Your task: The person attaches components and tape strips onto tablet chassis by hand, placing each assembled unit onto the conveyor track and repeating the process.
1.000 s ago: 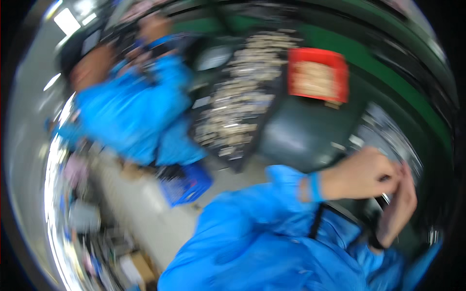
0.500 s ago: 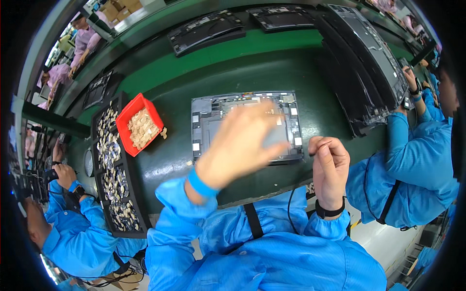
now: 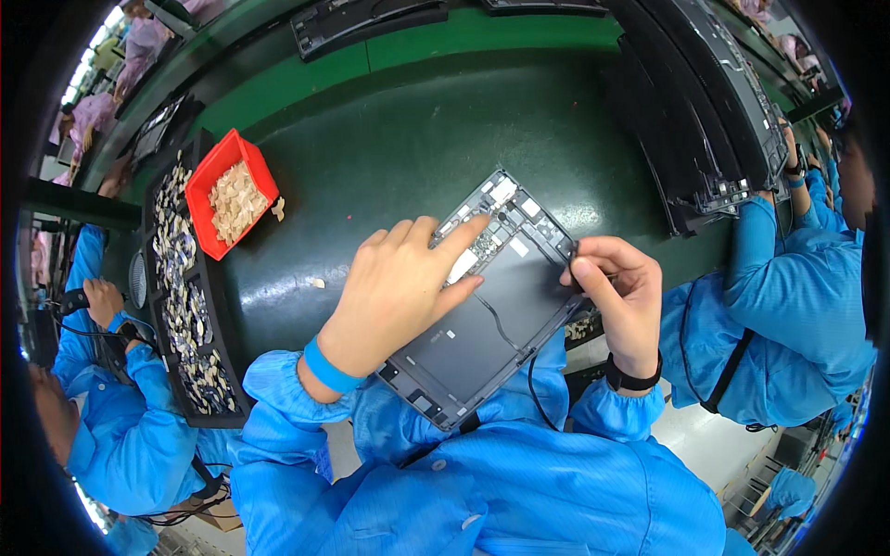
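On the dark green table (image 3: 408,139), right in front of the person, lies a flat grey tablet shell (image 3: 491,306) with its back open. It sits tilted, and its near corner hangs over the table edge above the person's blue coat. The left hand (image 3: 399,287) lies flat on the shell with its fingers close together, and one fingertip presses on the small parts near the top edge. The right hand (image 3: 616,296) is curled at the right edge of the shell. Its finger and thumb pinch something thin and dark, but it is too small to tell what it is.

To the left stands a red bin (image 3: 222,167) full of little pale pieces. A few of these pieces lie loose on the table just beside it. Next to the bin is a long black tray (image 3: 158,306) filled with many small shiny parts. Another person in a blue coat (image 3: 120,435) works by that tray. Black trays (image 3: 714,120) are stacked at the far right.
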Demonstrator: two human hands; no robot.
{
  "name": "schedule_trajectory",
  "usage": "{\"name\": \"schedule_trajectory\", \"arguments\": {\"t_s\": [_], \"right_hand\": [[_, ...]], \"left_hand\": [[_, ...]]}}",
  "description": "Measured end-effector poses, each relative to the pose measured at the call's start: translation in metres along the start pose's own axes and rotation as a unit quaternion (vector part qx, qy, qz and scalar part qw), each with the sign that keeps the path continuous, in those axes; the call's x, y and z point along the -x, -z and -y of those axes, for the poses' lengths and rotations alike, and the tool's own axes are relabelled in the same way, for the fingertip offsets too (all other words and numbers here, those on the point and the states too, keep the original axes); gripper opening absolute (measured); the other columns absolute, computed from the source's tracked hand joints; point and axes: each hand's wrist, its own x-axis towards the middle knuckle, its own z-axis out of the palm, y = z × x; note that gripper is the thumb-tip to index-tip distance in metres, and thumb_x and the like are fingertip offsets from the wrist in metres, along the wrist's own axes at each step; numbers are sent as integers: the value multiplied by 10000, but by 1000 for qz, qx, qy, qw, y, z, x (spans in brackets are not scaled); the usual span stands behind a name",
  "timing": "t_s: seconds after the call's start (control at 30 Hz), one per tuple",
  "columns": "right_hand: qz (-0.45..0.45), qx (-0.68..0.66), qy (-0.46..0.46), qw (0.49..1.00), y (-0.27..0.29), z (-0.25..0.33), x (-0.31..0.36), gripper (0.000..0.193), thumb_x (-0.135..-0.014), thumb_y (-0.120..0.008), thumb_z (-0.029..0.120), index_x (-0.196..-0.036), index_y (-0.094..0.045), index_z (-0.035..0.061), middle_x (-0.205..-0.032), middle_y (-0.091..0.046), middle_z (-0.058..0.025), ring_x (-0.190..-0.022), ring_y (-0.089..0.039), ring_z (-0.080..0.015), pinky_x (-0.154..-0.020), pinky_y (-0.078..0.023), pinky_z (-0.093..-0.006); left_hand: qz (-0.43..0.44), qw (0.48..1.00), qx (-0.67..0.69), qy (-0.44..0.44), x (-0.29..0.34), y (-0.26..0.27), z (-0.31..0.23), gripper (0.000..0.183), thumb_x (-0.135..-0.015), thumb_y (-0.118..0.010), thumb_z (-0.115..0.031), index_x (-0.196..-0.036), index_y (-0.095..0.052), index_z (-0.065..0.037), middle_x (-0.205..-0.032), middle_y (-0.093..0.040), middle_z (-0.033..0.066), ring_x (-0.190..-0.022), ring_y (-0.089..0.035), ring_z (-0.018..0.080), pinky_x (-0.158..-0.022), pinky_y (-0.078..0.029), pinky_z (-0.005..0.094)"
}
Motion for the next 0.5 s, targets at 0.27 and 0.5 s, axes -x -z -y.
{"name": "schedule_trajectory", "arguments": {"t_s": [0.27, 0.5], "right_hand": [[-9, 159, -13, 987, -17, -1, -27, 207, -959, -753, 60, -1115, -740, -76, -798, -752, -72, -719, -678, -76, -665, -517, -215], [-41, 192, -21, 980, -20, -11, -25, 158, -943, -754, 58, -1049, -761, -60, -780, -753, -79, -706, -693, -83, -641, -518, -227]], "left_hand": [[-74, 987, 50, -130, -11, -22, 4, 481, -788, -793, -284, -1260, -729, -220, -1187, -672, 149, -999, -655, 309, -850, -539, 419], [-73, 988, 61, -124, -18, -24, 4, 484, -732, -814, -295, -1206, -754, -212, -1195, -689, 127, -991, -662, 280, -822, -536, 393]]}}
